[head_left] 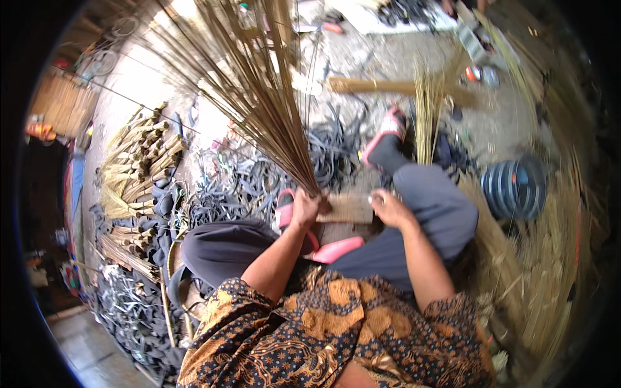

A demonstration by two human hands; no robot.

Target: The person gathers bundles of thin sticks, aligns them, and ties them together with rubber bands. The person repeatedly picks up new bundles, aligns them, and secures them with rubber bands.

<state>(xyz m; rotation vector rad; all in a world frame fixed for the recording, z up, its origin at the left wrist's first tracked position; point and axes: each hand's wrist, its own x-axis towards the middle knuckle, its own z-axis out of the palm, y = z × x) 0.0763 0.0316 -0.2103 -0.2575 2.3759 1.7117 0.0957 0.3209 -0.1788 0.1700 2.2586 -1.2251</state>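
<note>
Gripping: left hand [305,208] closed round broom-stick bundle [259,97] | right hand [388,207] grip closed on wooden block [348,208]

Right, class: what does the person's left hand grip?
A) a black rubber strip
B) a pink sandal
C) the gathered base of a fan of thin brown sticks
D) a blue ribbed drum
C: the left hand closes round the narrow base of the stick bundle, which fans upward.
</note>
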